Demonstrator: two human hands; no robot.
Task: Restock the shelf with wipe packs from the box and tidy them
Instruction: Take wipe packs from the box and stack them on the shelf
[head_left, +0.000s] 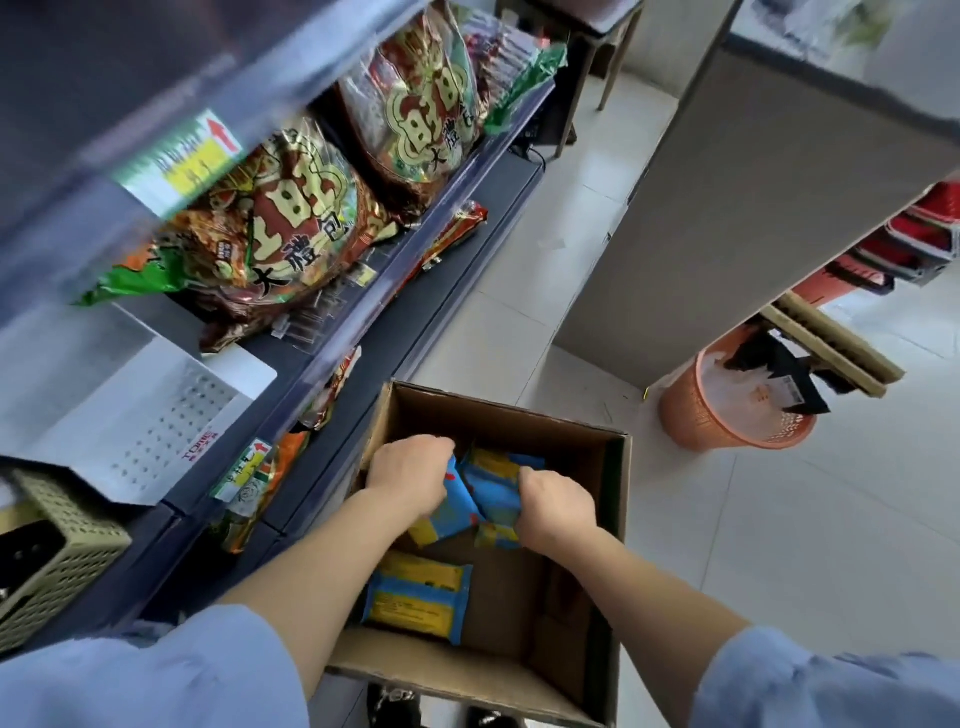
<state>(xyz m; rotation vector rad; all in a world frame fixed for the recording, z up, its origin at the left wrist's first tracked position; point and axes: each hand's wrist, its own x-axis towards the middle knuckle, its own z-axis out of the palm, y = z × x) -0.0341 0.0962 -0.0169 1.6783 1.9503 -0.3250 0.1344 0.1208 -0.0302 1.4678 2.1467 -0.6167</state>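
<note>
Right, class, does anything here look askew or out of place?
Yes. A red snack packet pokes tilted over the shelf edge, and cardboard strips jut from the orange basket. The wipe packs in the box lie jumbled.

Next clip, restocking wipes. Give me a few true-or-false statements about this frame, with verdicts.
1. The left hand and right hand are both inside the cardboard box, gripping wipe packs. True.
2. The box holds nothing else. False: a loose pack lies on its bottom, nearer the person.
3. Red snack bags lie on the shelf. True.
4. The orange basket stands on the shelf. False: it stands on the floor, right of the box.
</note>
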